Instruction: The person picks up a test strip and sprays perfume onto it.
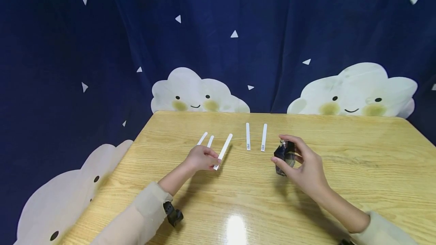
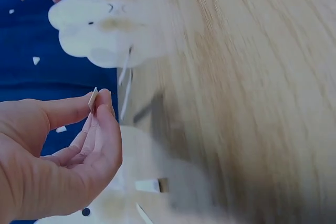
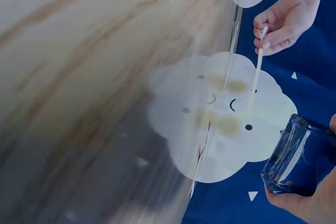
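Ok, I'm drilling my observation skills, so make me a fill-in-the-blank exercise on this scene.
The right hand holds a dark bottle, while the left hand pinches one ____ strip.
On the table lie ____ more strips.
The curtain behind the table is dark ____.

Missing words: white; four; blue.

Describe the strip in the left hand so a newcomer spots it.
Find the wooden table, with the person's left hand above its left half. That hand pinches one white strip by its printed end; the other four strips lie on the table.
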### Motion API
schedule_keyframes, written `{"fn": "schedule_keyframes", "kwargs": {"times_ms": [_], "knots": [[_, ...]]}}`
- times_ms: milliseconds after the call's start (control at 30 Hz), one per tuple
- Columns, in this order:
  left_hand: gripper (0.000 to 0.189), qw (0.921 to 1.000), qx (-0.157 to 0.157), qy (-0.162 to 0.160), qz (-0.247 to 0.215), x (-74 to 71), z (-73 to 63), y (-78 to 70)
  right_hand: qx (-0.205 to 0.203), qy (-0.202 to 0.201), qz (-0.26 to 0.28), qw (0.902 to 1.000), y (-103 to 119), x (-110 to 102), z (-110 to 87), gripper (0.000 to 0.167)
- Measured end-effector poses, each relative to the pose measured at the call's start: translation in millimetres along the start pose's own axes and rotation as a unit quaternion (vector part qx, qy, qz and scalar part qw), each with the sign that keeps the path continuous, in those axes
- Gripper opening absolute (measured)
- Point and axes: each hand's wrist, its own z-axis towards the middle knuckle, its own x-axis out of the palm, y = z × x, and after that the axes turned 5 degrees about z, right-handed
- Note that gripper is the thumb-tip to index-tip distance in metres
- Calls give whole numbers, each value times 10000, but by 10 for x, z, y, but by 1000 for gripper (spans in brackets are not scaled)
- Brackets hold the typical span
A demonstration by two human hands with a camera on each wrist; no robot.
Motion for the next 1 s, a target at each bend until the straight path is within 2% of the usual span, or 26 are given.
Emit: {"fn": "schedule_keyframes", "kwargs": {"times_ms": [267,400,533,800,1000], "knots": [[18,9976,-580,50,-365,-84,157,77,-30,18,-9,10000,-3,-6,7,60],[22,9957,-743,68,-558,-110,204,93,-25,47,-16,10000,-6,-4,7,60],[23,9950,-740,116,-663,-122,222,90,-6,67,-20,10000,-7,-5,5,60],[18,9957,-700,140,-596,-106,208,60,-86,48,-31,9999,-22,-3,-3,61],[18,9974,-628,-57,-342,-83,187,44,-58,80,-73,9999,-34,-2,-10,60]]}}
